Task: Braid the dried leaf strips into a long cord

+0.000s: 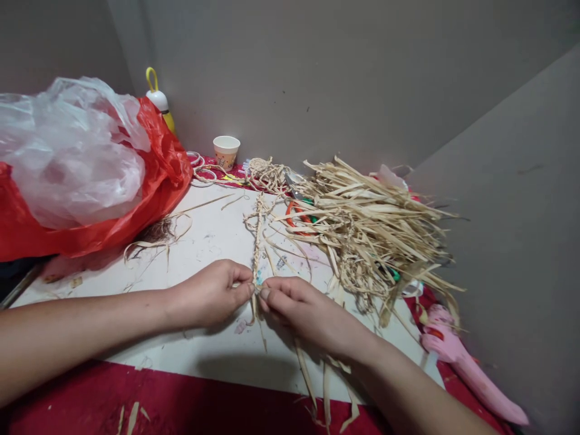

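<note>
A thin braid of pale dried straw (258, 235) lies lengthwise on the white board (203, 235), its near end between my hands. My left hand (222, 293) pinches strands at that end, thumb against bent forefinger. Close beside it, almost touching, my right hand (290, 299) is also closed in a pinch on the strands. Loose strand ends hang down below my fingertips. The exact crossing of the strands is hidden by my fingers.
A heap of dried straw (376, 217) lies at the right, with orange-handled scissors (296, 219) partly under it. At left sits a red plastic bag (172, 181) with clear plastic. A paper cup (226, 152), a yellow-and-white bottle (157, 99) and a pink object (471, 368) stand or lie around.
</note>
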Available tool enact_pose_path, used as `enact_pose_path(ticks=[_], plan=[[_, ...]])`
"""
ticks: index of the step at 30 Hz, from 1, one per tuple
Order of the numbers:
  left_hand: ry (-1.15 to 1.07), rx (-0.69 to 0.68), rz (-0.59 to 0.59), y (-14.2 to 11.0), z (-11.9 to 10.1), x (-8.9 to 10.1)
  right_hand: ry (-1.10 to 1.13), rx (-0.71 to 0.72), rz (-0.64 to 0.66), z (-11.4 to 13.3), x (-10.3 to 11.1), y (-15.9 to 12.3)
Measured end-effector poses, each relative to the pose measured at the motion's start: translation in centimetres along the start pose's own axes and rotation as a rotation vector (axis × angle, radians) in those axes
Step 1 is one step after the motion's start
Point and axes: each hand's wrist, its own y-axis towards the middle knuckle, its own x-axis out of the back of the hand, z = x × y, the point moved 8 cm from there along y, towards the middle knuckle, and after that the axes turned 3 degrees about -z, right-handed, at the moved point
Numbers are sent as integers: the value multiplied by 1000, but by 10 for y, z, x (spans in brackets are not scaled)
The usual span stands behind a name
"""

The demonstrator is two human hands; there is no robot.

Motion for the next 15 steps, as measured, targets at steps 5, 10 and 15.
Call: enact_pose_path(ticks=[5, 10, 15], plan=[[43, -6, -65, -2, 5, -1, 406, -150, 0, -18, -27, 0], [-77, 50, -80, -3, 12, -1, -174, 89, -179, -7, -21, -1], [-111, 34, -88, -5, 6, -1, -759, 217, -338, 5, -12, -8]])
